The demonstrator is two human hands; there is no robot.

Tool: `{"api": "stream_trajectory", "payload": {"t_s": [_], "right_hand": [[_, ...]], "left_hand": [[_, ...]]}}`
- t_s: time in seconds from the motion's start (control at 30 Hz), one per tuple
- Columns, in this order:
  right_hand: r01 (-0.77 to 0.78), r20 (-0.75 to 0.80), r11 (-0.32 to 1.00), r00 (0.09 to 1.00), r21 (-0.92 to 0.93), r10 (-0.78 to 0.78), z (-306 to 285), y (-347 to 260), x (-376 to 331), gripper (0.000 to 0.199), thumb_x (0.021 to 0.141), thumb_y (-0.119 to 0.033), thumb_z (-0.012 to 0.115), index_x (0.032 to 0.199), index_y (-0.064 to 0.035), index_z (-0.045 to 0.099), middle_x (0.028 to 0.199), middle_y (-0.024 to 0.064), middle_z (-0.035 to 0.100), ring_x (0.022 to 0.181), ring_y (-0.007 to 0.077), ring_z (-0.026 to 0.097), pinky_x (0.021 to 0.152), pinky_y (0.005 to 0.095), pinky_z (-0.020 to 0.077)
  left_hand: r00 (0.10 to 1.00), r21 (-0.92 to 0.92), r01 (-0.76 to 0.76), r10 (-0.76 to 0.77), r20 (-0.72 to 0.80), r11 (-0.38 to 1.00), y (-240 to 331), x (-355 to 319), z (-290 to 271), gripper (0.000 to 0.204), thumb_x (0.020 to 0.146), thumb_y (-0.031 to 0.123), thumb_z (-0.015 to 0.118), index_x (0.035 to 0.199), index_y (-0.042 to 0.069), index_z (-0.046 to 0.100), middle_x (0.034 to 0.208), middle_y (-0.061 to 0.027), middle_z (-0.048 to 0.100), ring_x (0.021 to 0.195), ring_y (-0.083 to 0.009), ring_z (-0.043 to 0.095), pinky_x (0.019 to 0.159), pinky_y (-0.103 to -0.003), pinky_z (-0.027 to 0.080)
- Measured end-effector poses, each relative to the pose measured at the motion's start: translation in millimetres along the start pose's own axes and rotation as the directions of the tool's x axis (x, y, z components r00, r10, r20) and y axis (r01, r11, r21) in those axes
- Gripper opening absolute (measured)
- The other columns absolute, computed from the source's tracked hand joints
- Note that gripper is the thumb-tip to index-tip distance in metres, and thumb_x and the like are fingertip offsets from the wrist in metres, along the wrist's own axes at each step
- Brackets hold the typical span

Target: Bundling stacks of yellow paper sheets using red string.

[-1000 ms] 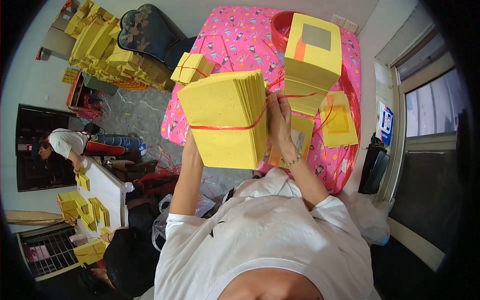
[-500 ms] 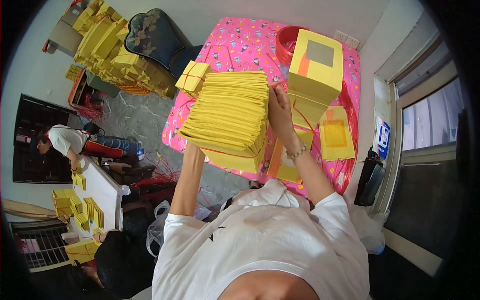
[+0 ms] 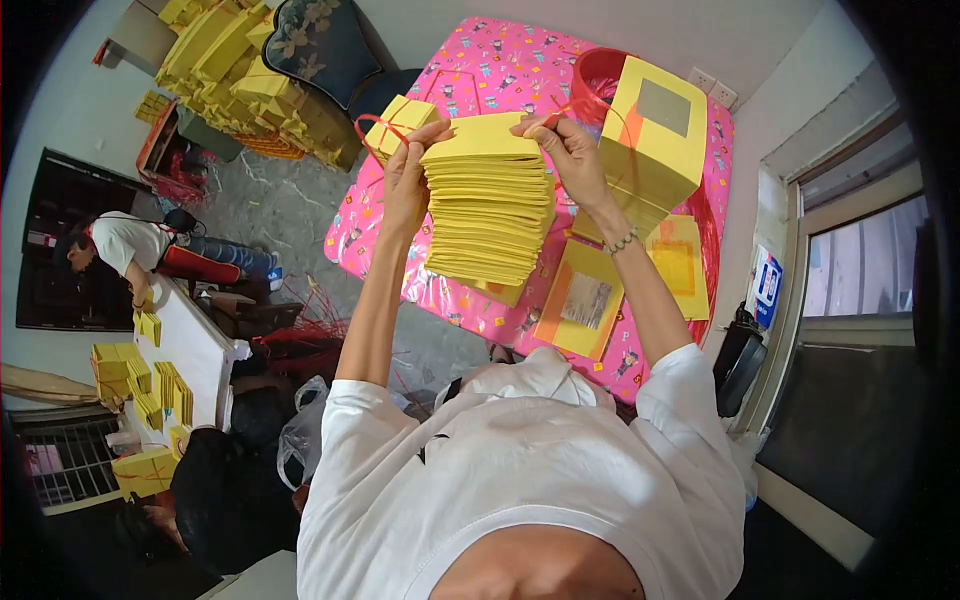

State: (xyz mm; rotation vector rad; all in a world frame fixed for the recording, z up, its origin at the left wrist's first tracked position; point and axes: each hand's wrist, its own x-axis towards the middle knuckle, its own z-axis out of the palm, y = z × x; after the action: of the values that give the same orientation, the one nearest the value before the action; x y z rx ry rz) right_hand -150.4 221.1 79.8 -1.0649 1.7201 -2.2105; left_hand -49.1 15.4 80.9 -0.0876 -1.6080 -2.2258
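Observation:
A tall stack of folded yellow paper (image 3: 487, 215) rises from the pink patterned table cover, its layered edges facing me. At the top left of the stack, my left hand (image 3: 407, 180) pinches a red plastic string (image 3: 372, 122), which loops out past the fingers. Across from it, my right hand (image 3: 573, 160), with a beaded bracelet at the wrist, is closed on red string at the top right edge. The string's run underneath the stack is hidden. Behind my left hand sits a smaller tied yellow bundle (image 3: 402, 122).
A big yellow paper block (image 3: 655, 130) stands right, before a red tub (image 3: 597, 75). Flat yellow sheets (image 3: 580, 300) lie nearer on the pink table cover (image 3: 470, 70). A chair (image 3: 320, 50) and piled yellow bundles (image 3: 220, 60) stand far left. People work at a white table (image 3: 205, 335).
The stack has gone from tilted to more upright. My left hand came up from beneath it to its top left edge, and my right hand rose to the top right, with string in both.

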Motion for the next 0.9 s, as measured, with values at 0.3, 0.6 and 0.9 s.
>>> {"api": "stream_trajectory", "payload": {"t_s": [0.3,0.6,0.9], "right_hand": [[0.062,0.016,0.98,0.998,-0.19,-0.06,-1.2,12.6,-4.5,0.017,0.094,-0.014,0.052,0.095,-0.0001,0.062,0.103,0.0077,0.066,0.108,0.0217,0.056,0.097,0.0359,0.0429],[0.098,0.031,0.905,0.995,-0.414,-0.094,3.3,3.6,-48.3,0.011,0.088,-0.008,0.059,0.084,0.0019,0.059,0.115,0.0111,0.057,0.109,0.0212,0.054,0.086,0.0305,0.045],[0.026,-0.077,0.989,0.996,-0.145,-0.038,10.1,14.9,-40.7,0.01,0.088,-0.007,0.06,0.083,0.0001,0.056,0.115,0.0106,0.056,0.101,0.0161,0.053,0.083,0.0273,0.0424]], "left_hand": [[0.999,-0.006,-0.021,0.021,-0.038,1.0,-17.7,3.5,-6.5,0.039,0.099,0.028,0.041,0.123,-0.002,0.051,0.107,-0.0054,0.063,0.101,-0.0124,0.058,0.089,-0.026,0.045],[0.992,0.112,0.106,-0.113,0.062,0.988,-16.3,-39.8,-15.1,0.041,0.1,0.028,0.036,0.121,-0.003,0.053,0.097,-0.0044,0.063,0.093,-0.0113,0.057,0.087,-0.025,0.044],[1.0,0.188,0.018,-0.019,0.004,0.982,-5.6,-43.6,-7.2,0.038,0.101,0.026,0.035,0.119,-0.002,0.054,0.095,-0.003,0.062,0.085,-0.0071,0.055,0.077,-0.02,0.044]]}}
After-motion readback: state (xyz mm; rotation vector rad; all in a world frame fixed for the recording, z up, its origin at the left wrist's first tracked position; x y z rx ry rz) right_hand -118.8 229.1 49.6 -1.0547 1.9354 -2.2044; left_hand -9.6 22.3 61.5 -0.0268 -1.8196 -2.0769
